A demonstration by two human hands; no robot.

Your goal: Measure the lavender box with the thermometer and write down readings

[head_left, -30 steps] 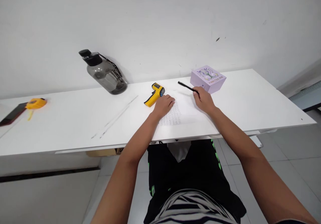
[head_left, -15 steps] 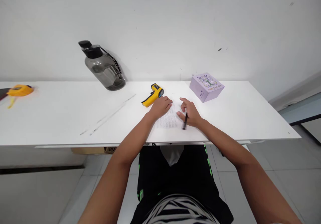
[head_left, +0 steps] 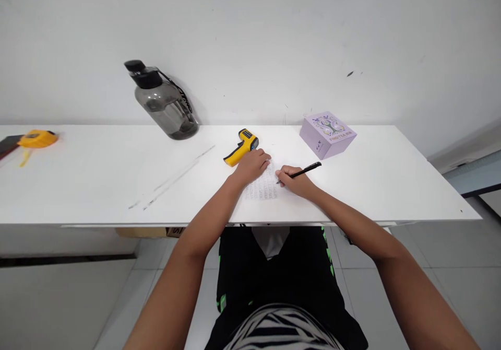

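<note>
Pen is swung round, clamped in fingers of the right hand, writing grip regained, tip at the written lines' three o'clock on paper; left hand laid at eleven, unclenched.

In front of you, a white table is carrying a written-on sheet of paper, a yellow infrared thermometer just beyond it, a lilac tea box on the right, a gray water bottle at the back left, and, farthest left, a blurred yellow tape measure.
</note>
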